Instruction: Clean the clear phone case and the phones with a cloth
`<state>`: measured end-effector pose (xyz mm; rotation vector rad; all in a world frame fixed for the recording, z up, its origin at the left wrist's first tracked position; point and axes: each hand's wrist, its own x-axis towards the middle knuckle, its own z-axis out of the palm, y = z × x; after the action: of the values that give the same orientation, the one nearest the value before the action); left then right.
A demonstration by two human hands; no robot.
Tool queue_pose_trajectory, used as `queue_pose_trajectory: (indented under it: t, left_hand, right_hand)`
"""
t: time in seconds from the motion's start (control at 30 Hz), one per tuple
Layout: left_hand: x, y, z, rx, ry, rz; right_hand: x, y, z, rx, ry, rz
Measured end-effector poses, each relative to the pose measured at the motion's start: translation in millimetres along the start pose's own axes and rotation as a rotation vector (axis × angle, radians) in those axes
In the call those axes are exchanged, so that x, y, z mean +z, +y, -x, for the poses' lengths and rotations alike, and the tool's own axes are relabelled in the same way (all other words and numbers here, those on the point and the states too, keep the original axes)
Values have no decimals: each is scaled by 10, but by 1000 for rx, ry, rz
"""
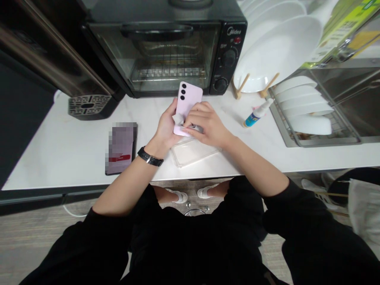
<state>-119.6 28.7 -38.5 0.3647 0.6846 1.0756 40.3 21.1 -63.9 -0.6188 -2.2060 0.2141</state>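
A pale lilac phone (pixel 191 97) with its back and three camera lenses facing up rests in my left hand (pixel 166 124), whose thumb lies along its left edge. My right hand (pixel 207 123) has its fingers closed on a crumpled white tissue (pixel 178 120), pressed against the lower part of the phone's back. Below both hands, a clear phone case (pixel 192 153) lies on the white counter. To the right stands a small spray bottle (pixel 257 113) with a blue label and a white nozzle.
Behind my hands is a black toaster oven (pixel 166 51). White plates (pixel 279 51) stand in a wooden rack at right, beside a sink with stacked bowls (pixel 308 103). A second phone or tablet (pixel 121 148) lies at left, near a drip tray (pixel 89 106).
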Motion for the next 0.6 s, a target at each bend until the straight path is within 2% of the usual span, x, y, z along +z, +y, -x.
queue_pose_trajectory:
  t: [0.1,0.2,0.47,0.6]
  left_hand:
    - [45,44,22,79,-7,11]
    - [48,55,28,82,-28,6]
    - [-37,22,51,-182,-141,-138]
    - [-45,-23,51,-275,-160,-184]
  right_hand:
    - [-22,17,9,41,22,33]
    - [-43,78,27,134,111,94]
    - [-77,223,52,367,350,218]
    - [-96,224,61,399,406,262]
